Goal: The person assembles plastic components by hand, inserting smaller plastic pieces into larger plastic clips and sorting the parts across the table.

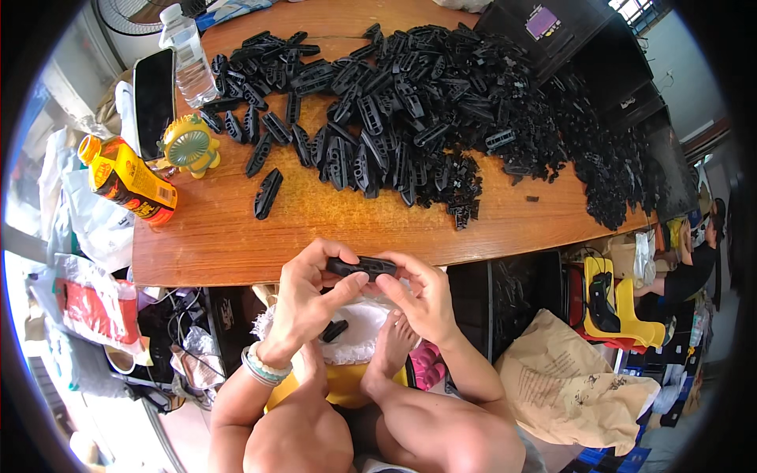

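A long black plastic part (347, 268) with slots is held level between my two hands, just off the table's near edge. My left hand (307, 292) grips its left end, thumb in front and fingers behind. My right hand (420, 295) pinches the right end, thumb against the near side. Both hands are closed on it. A similar black part (268, 194) lies alone on the wooden table (213, 252), beyond my left hand. Farther back spreads a big heap of such black parts (371, 114). Another black piece (334, 330) rests below my hands on white cloth (363, 335).
Small black pieces (623, 181) are heaped at the right beside black bins (615, 79). On the table's left stand a yellow bottle (130, 180), a small green fan (189, 147), a phone (154, 102) and a clear bottle (189, 59). A brown sack (564, 378) and yellow chair (627, 311) are at right.
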